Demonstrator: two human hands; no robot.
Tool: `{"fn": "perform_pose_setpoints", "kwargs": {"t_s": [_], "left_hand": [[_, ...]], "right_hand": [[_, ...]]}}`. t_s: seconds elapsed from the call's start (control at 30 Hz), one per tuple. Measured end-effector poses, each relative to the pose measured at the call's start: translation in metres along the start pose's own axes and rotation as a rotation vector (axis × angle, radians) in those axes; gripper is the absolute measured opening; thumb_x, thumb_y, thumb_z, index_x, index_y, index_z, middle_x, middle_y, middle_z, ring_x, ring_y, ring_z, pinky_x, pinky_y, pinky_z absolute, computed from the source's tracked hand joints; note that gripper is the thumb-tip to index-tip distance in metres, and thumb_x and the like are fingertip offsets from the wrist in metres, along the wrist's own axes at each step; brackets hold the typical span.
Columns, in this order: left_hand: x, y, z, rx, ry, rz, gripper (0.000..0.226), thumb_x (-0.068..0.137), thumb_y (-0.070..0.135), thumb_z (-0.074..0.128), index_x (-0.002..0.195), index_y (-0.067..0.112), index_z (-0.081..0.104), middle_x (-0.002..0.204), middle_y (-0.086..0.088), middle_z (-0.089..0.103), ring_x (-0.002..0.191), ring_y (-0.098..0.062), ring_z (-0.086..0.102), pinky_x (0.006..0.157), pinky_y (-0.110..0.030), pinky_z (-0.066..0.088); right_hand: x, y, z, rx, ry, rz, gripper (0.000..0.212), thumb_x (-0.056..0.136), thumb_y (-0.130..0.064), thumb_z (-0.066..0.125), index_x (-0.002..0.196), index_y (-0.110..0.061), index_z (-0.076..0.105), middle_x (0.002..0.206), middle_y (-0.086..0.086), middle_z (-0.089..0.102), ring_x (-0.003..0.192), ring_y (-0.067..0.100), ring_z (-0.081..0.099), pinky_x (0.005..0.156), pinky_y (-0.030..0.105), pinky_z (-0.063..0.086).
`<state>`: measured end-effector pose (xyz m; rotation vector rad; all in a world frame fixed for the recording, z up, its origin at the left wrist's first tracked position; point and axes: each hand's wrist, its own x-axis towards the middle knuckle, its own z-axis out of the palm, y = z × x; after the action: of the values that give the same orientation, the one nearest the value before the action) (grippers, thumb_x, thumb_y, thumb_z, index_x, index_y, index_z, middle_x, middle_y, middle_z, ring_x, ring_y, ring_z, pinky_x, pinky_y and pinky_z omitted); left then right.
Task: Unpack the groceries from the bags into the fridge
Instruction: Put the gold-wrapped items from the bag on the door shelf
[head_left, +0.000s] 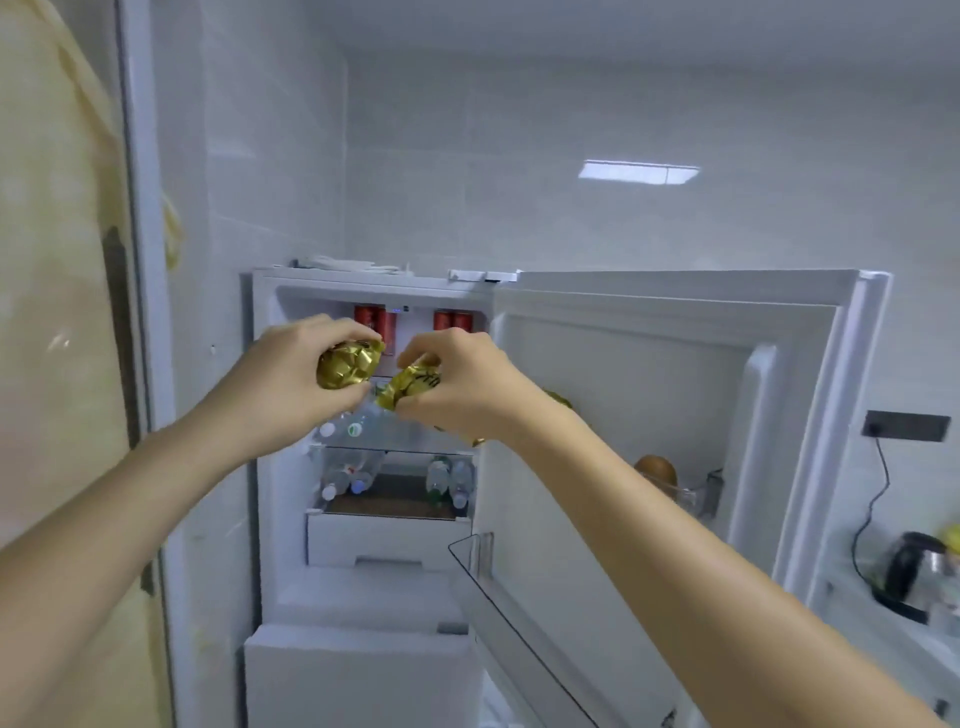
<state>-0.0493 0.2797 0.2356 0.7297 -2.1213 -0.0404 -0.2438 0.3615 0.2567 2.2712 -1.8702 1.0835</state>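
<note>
Two gold foil packets are held up in front of the open fridge (363, 582), level with its upper shelves. The left gold packet (347, 367) is crumpled and sits in the left hand (291, 379), whose fingers curl over its top while the thumb side closes beneath it. The right gold packet (410, 387) carries dark lettering too blurred to read; the right hand (467, 389) grasps it, fingers bent round its upper edge. The two packets lie just beside each other, nearly touching. How much more of each packet sits inside the palms cannot be told, since the fingers cover them.

Behind the hands, red cans (375, 321) stand on the top shelf, partly hidden by the knuckles. Clear water bottles (358, 423) lie on their sides on the shelf below, and more bottles (447, 480) lie on the next shelf down, above a white drawer (384, 540).

The fridge door (675, 395) stands swung open to the right. In its door rack a brown rounded item (655, 467) shows, its lower part cut off by the rack, and a gold scrap (558, 399) peeks out behind the right forearm. At the far right a kettle (917, 577) sits on a desk (883, 639), blurred, with a black cable running up to a dark wall socket (906, 425).
</note>
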Motion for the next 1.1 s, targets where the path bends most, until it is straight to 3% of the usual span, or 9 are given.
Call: {"fn": "perform_pose_setpoints", "kwargs": {"t_s": [0.17,0.27,0.4,0.5,0.63,0.8,0.9,1.0,1.1], "left_hand": [[0.063,0.012,0.052,-0.124,-0.102,0.19,0.045,0.084,0.024,0.082,0.127,0.031,0.067,0.109,0.008,0.064,0.101,-0.016,0.059,0.085,-0.032,0.048],[0.09,0.029,0.089,-0.192,-0.167,0.271,0.044,0.086,0.026,0.081,0.127,0.032,0.066,0.109,0.004,0.057,0.102,-0.016,0.054,0.085,-0.032,0.045],[0.114,0.056,0.143,-0.262,-0.257,0.32,0.044,0.084,0.023,0.081,0.125,0.035,0.067,0.106,0.005,0.053,0.104,-0.021,0.055,0.088,-0.035,0.047],[0.122,0.066,0.176,-0.288,-0.314,0.343,0.043,0.084,0.018,0.076,0.123,0.034,0.068,0.108,0.004,0.055,0.104,-0.023,0.058,0.09,-0.039,0.05],[0.126,0.069,0.206,-0.298,-0.337,0.312,0.045,0.082,0.018,0.077,0.125,0.024,0.067,0.115,0.0,0.065,0.106,-0.024,0.062,0.094,-0.046,0.054],[0.131,0.065,0.219,-0.307,-0.39,0.237,0.039,0.072,0.022,0.083,0.106,0.022,0.064,0.101,0.0,0.071,0.091,-0.024,0.066,0.082,-0.039,0.058],[0.136,0.063,0.219,-0.275,-0.472,0.243,0.037,0.07,0.022,0.086,0.1,0.025,0.065,0.101,0.0,0.071,0.09,-0.023,0.067,0.078,-0.038,0.06],[0.143,0.062,0.213,-0.246,-0.558,0.285,0.037,0.073,0.027,0.09,0.107,0.022,0.075,0.105,0.002,0.072,0.098,-0.017,0.067,0.085,-0.035,0.058],[0.145,0.059,0.197,-0.256,-0.511,0.319,0.03,0.081,0.035,0.083,0.108,0.026,0.076,0.111,0.004,0.07,0.11,-0.015,0.062,0.094,-0.037,0.054]], "right_hand": [[-0.009,0.039,-0.043,-0.121,0.135,0.231,0.038,0.074,-0.039,0.078,0.11,-0.031,0.072,0.104,-0.007,0.068,0.093,0.017,0.066,0.076,0.032,0.058],[-0.017,0.064,-0.062,-0.2,0.144,0.389,0.049,0.065,-0.043,0.076,0.113,-0.033,0.07,0.108,-0.006,0.067,0.092,0.017,0.067,0.073,0.035,0.061],[-0.029,0.094,-0.072,-0.283,0.137,0.534,0.042,0.072,-0.035,0.075,0.113,-0.031,0.068,0.108,-0.002,0.069,0.09,0.018,0.068,0.078,0.038,0.062],[-0.034,0.11,-0.069,-0.324,0.118,0.601,0.047,0.064,-0.043,0.071,0.109,-0.032,0.066,0.105,0.001,0.071,0.087,0.018,0.07,0.08,0.04,0.063],[-0.036,0.121,-0.064,-0.357,0.137,0.612,0.058,0.057,-0.054,0.067,0.109,-0.028,0.065,0.102,-0.001,0.069,0.092,0.02,0.067,0.083,0.043,0.061],[-0.035,0.129,-0.057,-0.475,0.135,0.61,0.037,0.071,-0.045,0.075,0.095,-0.02,0.063,0.098,0.002,0.06,0.088,0.024,0.061,0.077,0.04,0.056],[-0.036,0.135,-0.056,-0.53,0.092,0.587,0.027,0.076,-0.038,0.078,0.093,-0.018,0.072,0.098,0.004,0.058,0.089,0.024,0.06,0.079,0.036,0.054],[-0.035,0.135,-0.057,-0.584,0.048,0.573,0.019,0.081,-0.043,0.076,0.083,-0.024,0.075,0.086,-0.002,0.067,0.084,0.023,0.063,0.074,0.036,0.057],[-0.032,0.129,-0.055,-0.637,0.115,0.522,0.019,0.087,-0.051,0.069,0.085,-0.032,0.073,0.089,-0.005,0.067,0.083,0.022,0.064,0.067,0.034,0.054]]}}
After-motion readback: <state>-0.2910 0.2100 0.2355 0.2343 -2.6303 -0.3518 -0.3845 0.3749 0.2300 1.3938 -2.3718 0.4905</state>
